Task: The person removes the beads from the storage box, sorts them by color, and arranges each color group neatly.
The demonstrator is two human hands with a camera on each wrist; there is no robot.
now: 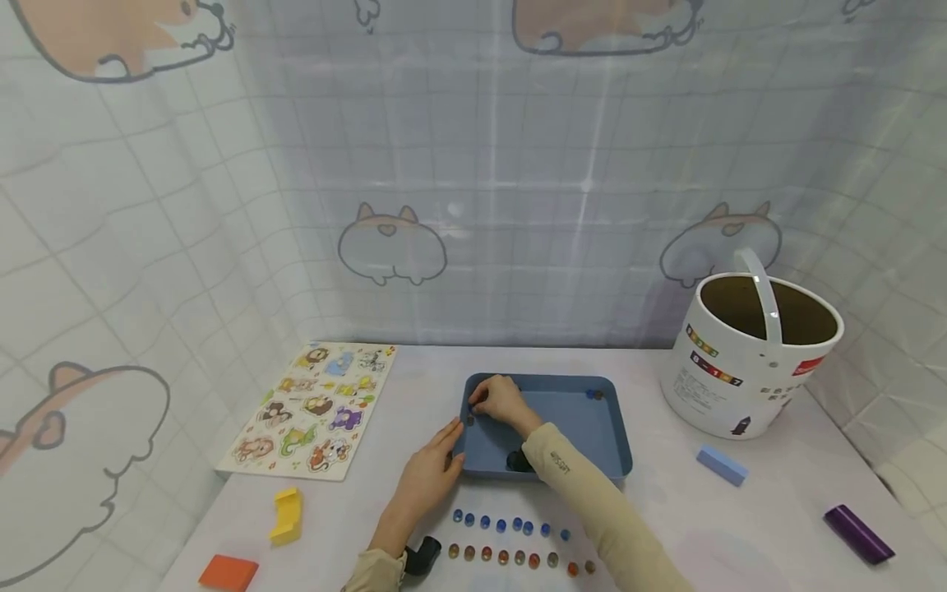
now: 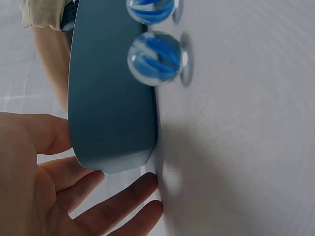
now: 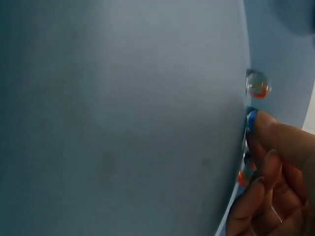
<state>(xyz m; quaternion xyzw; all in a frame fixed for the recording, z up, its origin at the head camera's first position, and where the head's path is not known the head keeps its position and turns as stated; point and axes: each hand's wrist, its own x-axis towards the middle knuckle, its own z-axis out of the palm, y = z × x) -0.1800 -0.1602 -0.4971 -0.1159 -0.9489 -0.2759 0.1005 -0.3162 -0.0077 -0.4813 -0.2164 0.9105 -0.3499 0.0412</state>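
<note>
Blue tray, mid-desk: marbles held in its far-left corner, one blue marble pinched there by right hand fingers. Left hand, fingers released, is laid flat against the tray's near-left wall. Two marble rows lie along the near edge; white bucket stands well right.

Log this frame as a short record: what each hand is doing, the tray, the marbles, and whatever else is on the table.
left hand: open, fingers against the near left corner of the tray
right hand: inside the tray at its far left corner, pinching a blue marble
tray: blue, rectangular, a few marbles inside
marble rows: blue row above an orange row, in front of the tray
bucket: white, handle up, right
puzzle board: animal pictures, left
blocks: yellow, orange, light blue, purple
</note>
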